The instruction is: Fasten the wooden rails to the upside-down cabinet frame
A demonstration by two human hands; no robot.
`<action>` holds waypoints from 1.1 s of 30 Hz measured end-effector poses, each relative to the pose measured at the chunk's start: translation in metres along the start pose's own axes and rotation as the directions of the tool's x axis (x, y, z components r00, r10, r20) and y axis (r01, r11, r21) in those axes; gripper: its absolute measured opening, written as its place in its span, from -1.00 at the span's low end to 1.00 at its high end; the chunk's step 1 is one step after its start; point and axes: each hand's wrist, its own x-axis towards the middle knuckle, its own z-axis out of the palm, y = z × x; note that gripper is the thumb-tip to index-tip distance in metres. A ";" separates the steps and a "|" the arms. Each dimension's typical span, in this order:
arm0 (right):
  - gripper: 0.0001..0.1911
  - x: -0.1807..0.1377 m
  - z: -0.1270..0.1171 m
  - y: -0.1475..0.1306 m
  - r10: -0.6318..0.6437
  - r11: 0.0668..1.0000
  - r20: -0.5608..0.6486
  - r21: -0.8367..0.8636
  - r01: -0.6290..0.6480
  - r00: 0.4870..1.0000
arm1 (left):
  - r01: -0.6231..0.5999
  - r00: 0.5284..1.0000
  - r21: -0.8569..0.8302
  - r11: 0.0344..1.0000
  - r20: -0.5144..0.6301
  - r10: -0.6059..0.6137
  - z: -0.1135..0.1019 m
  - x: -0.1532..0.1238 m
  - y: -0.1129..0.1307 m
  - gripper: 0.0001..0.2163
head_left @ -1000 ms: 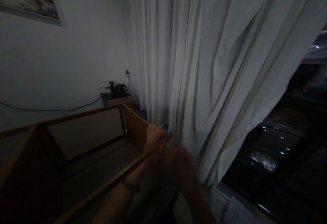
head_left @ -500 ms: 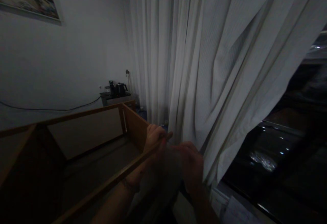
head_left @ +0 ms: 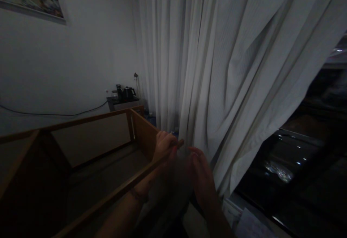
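Observation:
A brown wooden frame (head_left: 108, 206), like an open shelf unit lying over, fills the lower left. My left hand (head_left: 164, 144) is closed around the end of its near rail, where the forearm passes behind the wood. A short wooden end (head_left: 181, 143) sticks out past my left fingers. My right hand (head_left: 201, 169) is a little to the right of that end, not touching it. Its index finger and thumb are slightly apart with nothing visible between them. Dimness and blur hide small details between the hands.
A long white curtain (head_left: 187, 57) hangs just beyond my hands. In the far corner, a black kettle (head_left: 128, 93) stands on a small cabinet (head_left: 123, 105). A dark cable (head_left: 54, 114) runs along the wall. Dark glass (head_left: 292, 158) and papers (head_left: 252, 225) are at right.
My right hand has drawn away from the end of the wooden rail, and its fingers have loosened from a pinch. My left hand stays on the frame.

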 end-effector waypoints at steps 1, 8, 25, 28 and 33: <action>-0.73 0.000 -0.002 0.001 -0.098 0.988 -0.017 -0.120 0.096 0.995 | -0.005 1.000 -0.001 1.000 -0.012 0.005 0.001 0.000 -0.001 -0.73; -0.86 0.009 -0.015 -0.003 -0.755 0.287 0.204 -0.752 0.594 0.623 | 0.044 0.999 0.030 0.999 0.024 -0.044 0.002 -0.003 -0.003 -0.67; -0.62 -0.001 0.003 -0.023 -0.003 0.989 -0.017 -0.149 0.000 1.000 | -0.018 1.000 0.004 1.000 0.025 0.018 0.000 -0.002 -0.001 -0.69; -0.56 0.002 0.003 -0.024 0.132 0.990 0.044 0.039 -0.134 0.990 | -0.043 0.999 0.014 0.999 0.024 0.043 0.002 -0.003 -0.004 -0.68; -0.54 0.005 0.006 -0.005 0.201 0.940 0.081 0.266 -0.216 0.976 | -0.028 0.999 0.003 1.000 0.022 0.028 0.002 -0.003 -0.005 -0.69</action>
